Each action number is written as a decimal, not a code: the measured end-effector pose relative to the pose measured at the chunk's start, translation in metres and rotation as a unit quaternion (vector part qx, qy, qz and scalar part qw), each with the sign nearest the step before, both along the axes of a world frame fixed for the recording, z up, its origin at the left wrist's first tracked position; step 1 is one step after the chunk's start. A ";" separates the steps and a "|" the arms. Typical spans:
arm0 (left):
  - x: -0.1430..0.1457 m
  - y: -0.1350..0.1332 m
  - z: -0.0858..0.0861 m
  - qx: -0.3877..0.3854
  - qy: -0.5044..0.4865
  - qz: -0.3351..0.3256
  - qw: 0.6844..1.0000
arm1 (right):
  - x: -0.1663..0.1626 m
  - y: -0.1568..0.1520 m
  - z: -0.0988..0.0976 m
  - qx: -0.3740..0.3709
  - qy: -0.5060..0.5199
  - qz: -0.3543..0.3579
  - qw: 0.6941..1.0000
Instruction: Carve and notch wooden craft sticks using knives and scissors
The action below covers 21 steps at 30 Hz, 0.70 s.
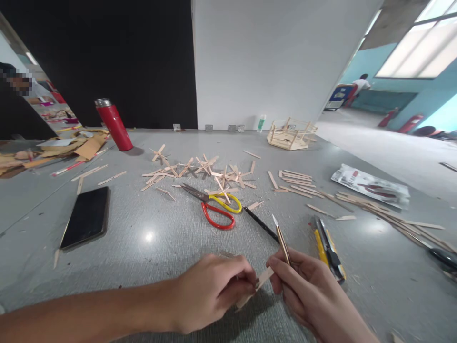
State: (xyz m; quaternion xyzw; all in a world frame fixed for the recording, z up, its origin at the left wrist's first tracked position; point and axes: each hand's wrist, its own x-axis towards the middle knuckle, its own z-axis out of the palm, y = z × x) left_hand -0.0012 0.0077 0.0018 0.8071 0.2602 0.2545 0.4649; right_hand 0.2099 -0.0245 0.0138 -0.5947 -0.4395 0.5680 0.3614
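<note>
A flat wooden craft stick [264, 277] spans the gap between my two hands, just above the table. My left hand [217, 288] is closed, pinching the stick near its lower end. My right hand [310, 288] grips the other end between thumb and fingers. It also holds a slim craft knife [283, 244] with a brass-coloured handle, its pointed blade facing up and away. Beyond my hands lie scissors [218, 215] with one yellow and one red handle, and a black pen [262, 225]. Right of my right hand lies a yellow and black box cutter [328, 250].
Loose wooden sticks [203, 166] are scattered behind the scissors; more sticks [296, 178] lie to the right. A phone [86, 216] and red flask [114, 125] stand left. A stick-built frame [291, 136], small bottle [262, 124] and white packet [371, 186] are farther back.
</note>
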 end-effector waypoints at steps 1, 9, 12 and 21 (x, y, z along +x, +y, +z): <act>0.000 0.001 0.002 0.008 0.016 -0.011 1.000 | 0.000 0.000 0.000 0.001 0.001 0.002 1.000; -0.003 -0.001 0.000 0.088 0.117 -0.036 0.989 | -0.003 0.003 -0.002 0.010 0.005 0.018 1.000; -0.003 -0.002 -0.005 0.119 0.127 -0.051 0.984 | -0.004 0.003 -0.004 0.003 0.014 0.019 1.000; -0.004 -0.001 -0.011 0.204 0.135 -0.058 0.968 | -0.006 -0.001 -0.003 -0.001 0.028 0.012 1.000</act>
